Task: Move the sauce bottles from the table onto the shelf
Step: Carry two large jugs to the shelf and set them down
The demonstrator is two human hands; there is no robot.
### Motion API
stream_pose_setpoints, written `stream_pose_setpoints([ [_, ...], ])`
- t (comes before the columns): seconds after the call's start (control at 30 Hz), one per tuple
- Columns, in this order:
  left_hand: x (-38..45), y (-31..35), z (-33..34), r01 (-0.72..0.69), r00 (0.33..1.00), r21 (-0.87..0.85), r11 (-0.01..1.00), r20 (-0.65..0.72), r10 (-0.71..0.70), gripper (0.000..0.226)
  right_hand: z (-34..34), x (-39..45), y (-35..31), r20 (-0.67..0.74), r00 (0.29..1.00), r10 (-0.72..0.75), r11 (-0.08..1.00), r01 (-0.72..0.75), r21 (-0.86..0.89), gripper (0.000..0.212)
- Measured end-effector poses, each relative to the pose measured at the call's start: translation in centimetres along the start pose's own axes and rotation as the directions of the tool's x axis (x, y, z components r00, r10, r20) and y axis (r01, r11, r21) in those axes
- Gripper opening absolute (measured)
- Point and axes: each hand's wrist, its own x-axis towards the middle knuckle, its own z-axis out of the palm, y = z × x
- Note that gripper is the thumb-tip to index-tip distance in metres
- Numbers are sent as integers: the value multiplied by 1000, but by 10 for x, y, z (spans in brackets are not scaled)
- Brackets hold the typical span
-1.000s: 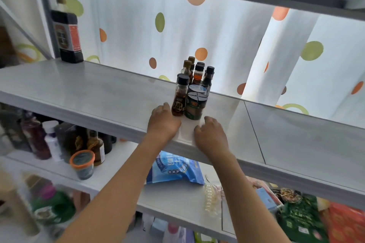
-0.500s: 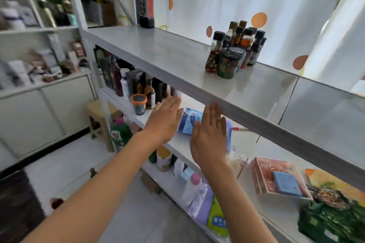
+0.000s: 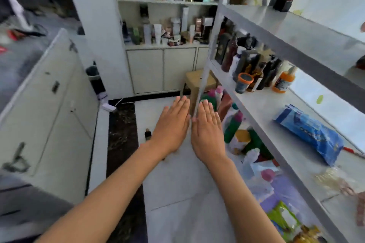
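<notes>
My left hand (image 3: 171, 124) and my right hand (image 3: 207, 126) hover side by side over the floor, palms down, fingers straight, holding nothing. The grey shelf (image 3: 296, 25) stands to my right; the group of sauce bottles on its upper board is out of frame. One small dark bottle (image 3: 147, 134) stands on the floor just left of my left wrist. The frame is motion-blurred.
The middle board (image 3: 266, 104) carries dark bottles, an orange-lidded jar (image 3: 244, 83), an orange bottle (image 3: 282, 82) and a blue bag (image 3: 310, 130). A white cabinet (image 3: 49, 104) is at left, a stool (image 3: 197, 81) and wall shelving ahead. Lower boards are packed with packages.
My hands left the upper shelf board and dropped down. The view swung left and downward, so the sauce bottles on the shelf passed out of sight.
</notes>
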Motion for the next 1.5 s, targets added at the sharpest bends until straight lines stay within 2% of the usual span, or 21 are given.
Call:
stream_pose_setpoints([
  [0.17, -97, -106, -44, 213, 972, 14, 977, -109, -210, 53, 65, -22, -127, 126, 972, -198, 975, 183, 123, 54],
  [0.3, -187, -184, -84, 413, 895, 4, 911, -186, -406, 52, 113, -49, -231, 192, 915, -356, 927, 320, 194, 53],
  [0.47, -299, -265, -126, 613, 757, -44, 789, -254, -602, 52, 166, -93, -354, 255, 813, -523, 844, 455, 283, 53],
  [0.63, -410, -323, -160, 755, 587, -103, 647, -331, -738, 53, 207, -148, -461, 315, 668, -674, 735, 563, 378, 52],
  [0.73, -473, -348, -172, 820, 456, -179, 543, -367, -811, 52, 229, -181, -519, 350, 576, -738, 673, 599, 433, 52],
  [0.9, -548, -376, -185, 871, 258, -297, 391, -402, -879, 50, 260, -224, -585, 430, 438, -789, 614, 593, 522, 52],
  [1.07, -598, -399, -186, 880, 83, -404, 248, -383, -920, 52, 299, -249, -630, 496, 343, -798, 600, 534, 596, 51],
  [1.37, -640, -448, -180, 837, -191, -547, -21, -255, -948, 56, 376, -264, -706, 575, 261, -776, 631, 308, 712, 29],
  [1.5, -647, -485, -184, 822, -256, -556, -122, -169, -952, 59, 406, -261, -730, 623, 230, -748, 664, 264, 700, 23],
])
